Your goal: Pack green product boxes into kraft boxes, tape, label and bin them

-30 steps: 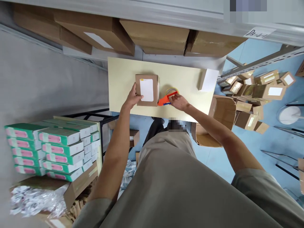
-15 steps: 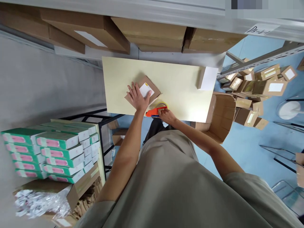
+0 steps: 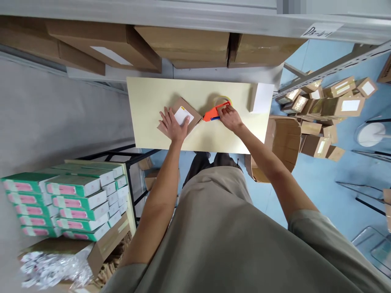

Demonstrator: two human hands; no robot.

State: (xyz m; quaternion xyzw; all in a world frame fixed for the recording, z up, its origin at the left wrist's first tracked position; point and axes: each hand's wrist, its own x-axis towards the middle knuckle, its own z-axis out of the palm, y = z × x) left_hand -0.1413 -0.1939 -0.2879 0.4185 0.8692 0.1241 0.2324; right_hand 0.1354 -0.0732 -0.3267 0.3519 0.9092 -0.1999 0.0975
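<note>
A small brown cardboard box [image 3: 193,112] with a white label [image 3: 184,115] lies turned at an angle on the pale yellow table [image 3: 152,93]. My left hand [image 3: 174,125] rests on it, fingers spread across the top and the label's edge. In my right hand [image 3: 229,116] is an orange tape dispenser [image 3: 213,112] with a roll of yellowish tape, gripped by its handle. The dispenser's front end is at the box's right corner; whether tape is stuck there is too small to tell.
A white box [image 3: 262,98] stands at the table's right end. Large cartons [image 3: 186,44] sit on the shelf behind. An open carton [image 3: 284,142] is on the floor to the right, near a heap of parcels. Green-and-white boxes [image 3: 73,185] are stacked at left.
My right hand has carried the tape dispenser from the table's front edge away from me and rightward, to the box's right corner. My left hand stays on the box.
</note>
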